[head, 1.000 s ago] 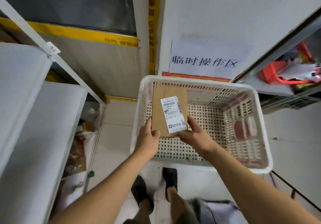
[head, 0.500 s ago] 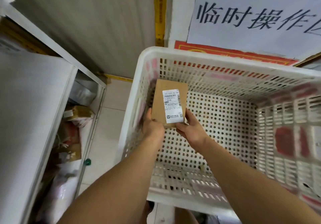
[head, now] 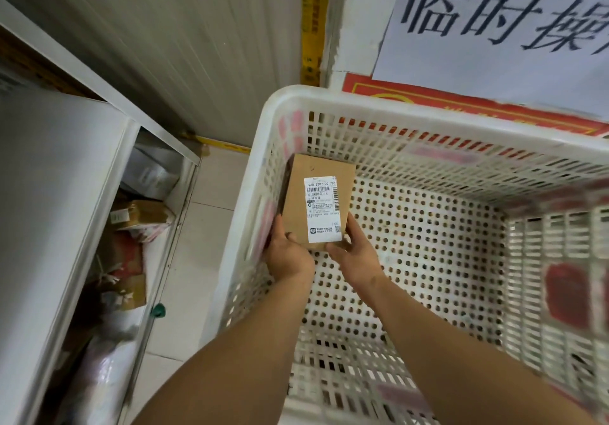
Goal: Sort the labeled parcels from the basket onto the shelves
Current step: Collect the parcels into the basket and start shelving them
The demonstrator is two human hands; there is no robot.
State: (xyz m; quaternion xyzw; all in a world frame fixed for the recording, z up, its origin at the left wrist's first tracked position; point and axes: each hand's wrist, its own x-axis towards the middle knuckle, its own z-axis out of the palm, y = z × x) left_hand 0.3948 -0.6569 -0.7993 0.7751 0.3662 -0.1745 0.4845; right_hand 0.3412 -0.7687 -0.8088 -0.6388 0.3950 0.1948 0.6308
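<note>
Item: brown parcel [head: 316,200], label up for reading, inside white basket [head: 428,108] near its left wall. Left hand [head: 288,254] and right hand [head: 354,253] grip its near corners, fingers curled.

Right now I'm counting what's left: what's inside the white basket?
One labeled cardboard parcel, held by left hand and right hand. The basket floor under the arms is hidden.

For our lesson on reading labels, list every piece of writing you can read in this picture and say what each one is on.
"960 B302-00 783": top line of the white label on the cardboard box.
"临时" and a cut-off third character: white wall sign.
Barcode and smaller print on the label: too small to read.
Red sign behind the basket: mostly hidden, unreadable.
Yellow strip print: blurred.
</note>
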